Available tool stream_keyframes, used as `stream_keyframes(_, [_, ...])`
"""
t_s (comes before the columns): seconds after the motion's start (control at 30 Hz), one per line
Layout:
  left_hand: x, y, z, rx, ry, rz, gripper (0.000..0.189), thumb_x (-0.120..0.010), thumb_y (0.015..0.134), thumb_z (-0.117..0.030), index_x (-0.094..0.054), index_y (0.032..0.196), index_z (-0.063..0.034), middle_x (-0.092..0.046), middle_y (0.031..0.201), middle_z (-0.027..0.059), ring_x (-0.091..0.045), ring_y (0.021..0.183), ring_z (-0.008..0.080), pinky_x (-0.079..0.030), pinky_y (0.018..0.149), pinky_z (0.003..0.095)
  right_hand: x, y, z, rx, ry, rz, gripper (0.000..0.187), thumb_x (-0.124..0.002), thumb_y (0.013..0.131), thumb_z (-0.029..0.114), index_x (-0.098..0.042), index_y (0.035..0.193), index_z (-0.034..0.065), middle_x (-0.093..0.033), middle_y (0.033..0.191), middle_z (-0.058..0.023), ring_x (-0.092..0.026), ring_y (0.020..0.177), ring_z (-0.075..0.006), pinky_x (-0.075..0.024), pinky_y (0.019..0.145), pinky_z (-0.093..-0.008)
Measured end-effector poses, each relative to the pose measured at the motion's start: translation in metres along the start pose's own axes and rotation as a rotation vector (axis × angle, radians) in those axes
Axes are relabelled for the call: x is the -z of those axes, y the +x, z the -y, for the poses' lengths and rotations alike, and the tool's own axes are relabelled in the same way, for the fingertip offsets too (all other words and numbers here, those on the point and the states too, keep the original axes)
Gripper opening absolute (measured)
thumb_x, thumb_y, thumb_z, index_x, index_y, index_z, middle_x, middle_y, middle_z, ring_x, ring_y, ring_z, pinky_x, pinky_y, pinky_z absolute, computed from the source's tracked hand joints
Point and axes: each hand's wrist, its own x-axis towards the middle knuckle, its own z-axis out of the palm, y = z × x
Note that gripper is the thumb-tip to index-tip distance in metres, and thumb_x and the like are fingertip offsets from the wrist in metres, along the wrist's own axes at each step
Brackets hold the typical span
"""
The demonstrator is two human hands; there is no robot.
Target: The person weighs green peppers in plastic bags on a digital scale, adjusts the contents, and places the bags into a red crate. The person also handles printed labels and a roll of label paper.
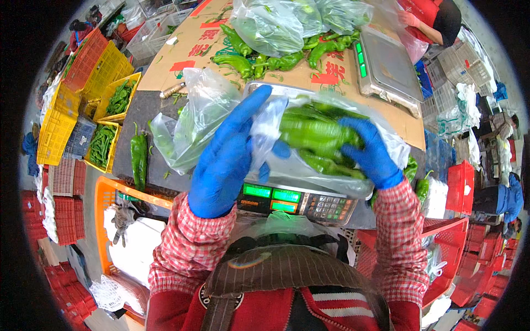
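My left hand [232, 161], in a blue glove, grips the gathered mouth of a clear plastic bag [265, 132]. Inside the bag are several long green peppers [314, 132], blurred by motion. The fingers of my right hand [368, 145], also gloved in blue, curl around the peppers at the bag's right end. Bag and peppers are over the metal pan of a digital scale [298, 202] with lit green displays and a keypad. Left of my left hand sits another clear bag [203, 111] with some green showing through. A single green pepper [138, 157] lies at the table's left.
Loose peppers [236, 62] and filled bags [269, 25] lie on cardboard [169, 53] at the back. A second scale [385, 70] stands back right, near a person's gloved hand [408, 18]. An orange crate [103, 223] and a red crate [445, 256] flank me.
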Motion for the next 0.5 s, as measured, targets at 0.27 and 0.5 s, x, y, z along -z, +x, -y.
stream_keyframes(0.27, [-0.014,0.026,0.006,-0.094,-0.012,0.123,0.057,-0.041,0.082,-0.031,-0.022,0.127,-0.0032,-0.036,0.124,0.0095,-0.052,0.082,0.0145,-0.040,0.059,0.0218,0.014,0.012,-0.009,-0.229,0.247,-0.033,0.034,-0.055,0.073,0.008,-0.050,0.107,0.0044,-0.051,0.107,-0.0118,-0.047,0.100,-0.0210,-0.0345,0.087,-0.0291])
stream_keyframes(0.5, [-0.013,0.017,-0.003,0.050,0.058,0.178,0.065,-0.041,0.077,-0.039,-0.022,0.127,-0.0022,-0.036,0.124,0.0120,-0.051,0.066,0.0126,-0.035,0.045,0.0183,-0.011,0.069,-0.023,-0.178,-0.262,0.042,0.038,-0.061,0.065,0.021,-0.053,0.100,0.0071,-0.055,0.093,-0.0178,-0.053,0.085,-0.0310,-0.0412,0.075,-0.0362])
